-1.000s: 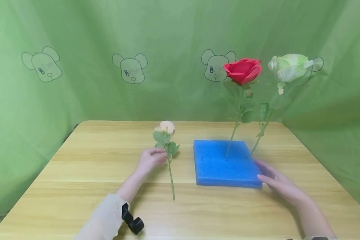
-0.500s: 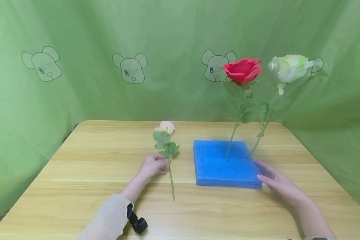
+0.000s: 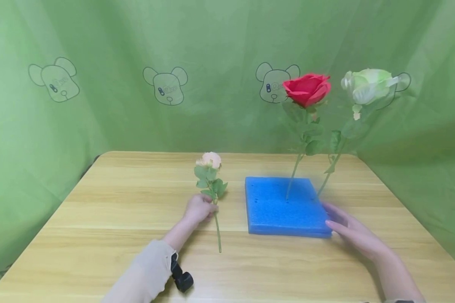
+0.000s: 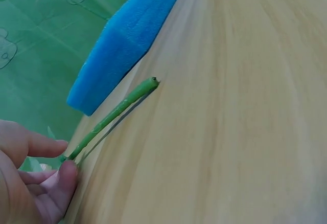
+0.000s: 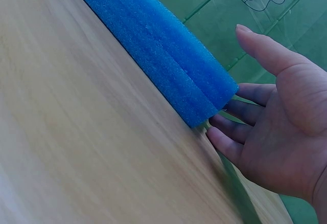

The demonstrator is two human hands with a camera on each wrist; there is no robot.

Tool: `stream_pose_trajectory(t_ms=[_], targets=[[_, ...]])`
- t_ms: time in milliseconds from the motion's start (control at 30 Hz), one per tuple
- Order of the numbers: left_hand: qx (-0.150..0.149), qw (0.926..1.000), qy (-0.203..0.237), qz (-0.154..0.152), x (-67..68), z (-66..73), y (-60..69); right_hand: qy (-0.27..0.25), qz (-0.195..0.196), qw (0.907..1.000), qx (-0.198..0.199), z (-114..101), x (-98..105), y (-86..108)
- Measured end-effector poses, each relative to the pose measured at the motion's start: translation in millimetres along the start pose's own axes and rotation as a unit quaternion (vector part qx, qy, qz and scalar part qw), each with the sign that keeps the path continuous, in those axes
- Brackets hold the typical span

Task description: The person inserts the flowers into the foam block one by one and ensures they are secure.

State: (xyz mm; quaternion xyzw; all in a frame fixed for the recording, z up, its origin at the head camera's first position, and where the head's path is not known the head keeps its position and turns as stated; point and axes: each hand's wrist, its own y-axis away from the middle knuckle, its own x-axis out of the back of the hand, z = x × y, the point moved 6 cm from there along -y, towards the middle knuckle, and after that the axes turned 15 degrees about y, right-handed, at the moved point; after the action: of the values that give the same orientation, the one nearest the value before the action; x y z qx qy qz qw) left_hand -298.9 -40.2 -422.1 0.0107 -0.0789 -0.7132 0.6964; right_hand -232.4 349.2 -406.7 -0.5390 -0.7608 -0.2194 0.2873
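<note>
In the head view a pale pink rose (image 3: pixel 211 160) lies on the table with its leafy green stem pointing toward me. My left hand (image 3: pixel 199 209) is at the stem just below the leaves. The left wrist view has thumb and forefinger pinching the green stem (image 4: pixel 115 112), its cut end free. A blue foam block (image 3: pixel 288 216) with small holes lies to the right. My right hand (image 3: pixel 354 231) rests its fingertips against the block's right side, the thumb standing off in the right wrist view. A red rose (image 3: pixel 307 90) and a white-green rose (image 3: pixel 368 86) stand upright in the block.
The wooden table (image 3: pixel 136 189) runs back to a green curtain (image 3: pixel 220 50) printed with bear heads. A black wrist camera (image 3: pixel 183 280) sits at the left sleeve (image 3: pixel 142 273). The tall flower stems rise from the block's back and right part.
My left hand has slid down from the leaves toward me and closed at the stem, a little to the right. The rose, the block and my right hand stay put.
</note>
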Motion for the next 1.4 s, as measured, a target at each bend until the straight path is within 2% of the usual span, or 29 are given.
stream_pose_trajectory(t_ms=[133, 267, 333, 400, 533, 667, 733, 900, 1133, 1400], targets=[[0.005, 0.9986, -0.051, 0.015, -3.8, 2.4, 0.5, 0.003, 0.000, 1.0000, 0.001, -0.8, 0.3, -0.1], [0.013, 0.9939, -0.105, 0.031, -5.5, 4.8, 1.4, 0.007, -0.002, 1.0000, 0.000, -0.6, 0.2, -0.6], [0.014, 0.9928, -0.115, 0.032, -6.1, 6.0, 2.0, 0.007, -0.002, 1.0000, 0.000, 0.2, 0.4, -0.7], [0.013, 0.9949, -0.097, 0.025, -6.7, 7.2, 2.9, 0.008, -0.001, 1.0000, 0.001, 0.9, 0.6, -0.9], [0.026, 0.9991, -0.033, 0.007, -6.6, 6.0, 2.1, 0.008, 0.000, 1.0000, 0.001, 1.3, 1.1, -1.2], [0.050, 0.9985, 0.020, -0.010, -5.5, 2.8, -0.3, 0.009, -0.001, 1.0000, 0.000, 1.3, 1.0, -1.1], [0.067, 0.9961, 0.052, -0.024, -5.5, 1.4, -0.6, 0.009, -0.001, 1.0000, 0.000, 1.6, 0.9, -1.2], [0.112, 0.9838, 0.123, -0.066, -7.2, -2.4, -0.7, 0.009, 0.000, 1.0000, -0.002, 3.0, 1.1, -1.3], [0.132, 0.9733, 0.149, -0.114, -10.5, -6.1, -0.7, 0.005, -0.002, 1.0000, -0.005, 4.6, 1.2, -1.3], [0.118, 0.9657, 0.154, -0.172, -15.6, -0.8, 3.5, 0.004, -0.005, 1.0000, -0.007, 4.7, 1.6, -1.3]])
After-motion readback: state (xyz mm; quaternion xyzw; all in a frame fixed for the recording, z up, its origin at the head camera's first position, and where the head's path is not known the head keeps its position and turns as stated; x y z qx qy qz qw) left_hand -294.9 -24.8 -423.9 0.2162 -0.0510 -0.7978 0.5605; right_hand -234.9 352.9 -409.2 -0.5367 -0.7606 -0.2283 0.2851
